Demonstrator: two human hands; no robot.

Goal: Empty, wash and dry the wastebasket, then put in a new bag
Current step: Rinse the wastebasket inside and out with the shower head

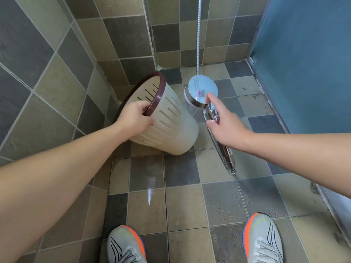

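**Rinsing the wastebasket in the shower corner**

Fingers of the left hand are curling over the dark rim, gripping the cream wastebasket, tilted against the left wall. The right hand is holding the shower head, forefinger extended; spray is striking the basket's side.

This is a home bathroom, in the shower corner. Small grey and beige tiles cover the walls and the wet floor. A chrome shower head hangs on a ribbed metal hose, and a frosted blue panel closes the right side.
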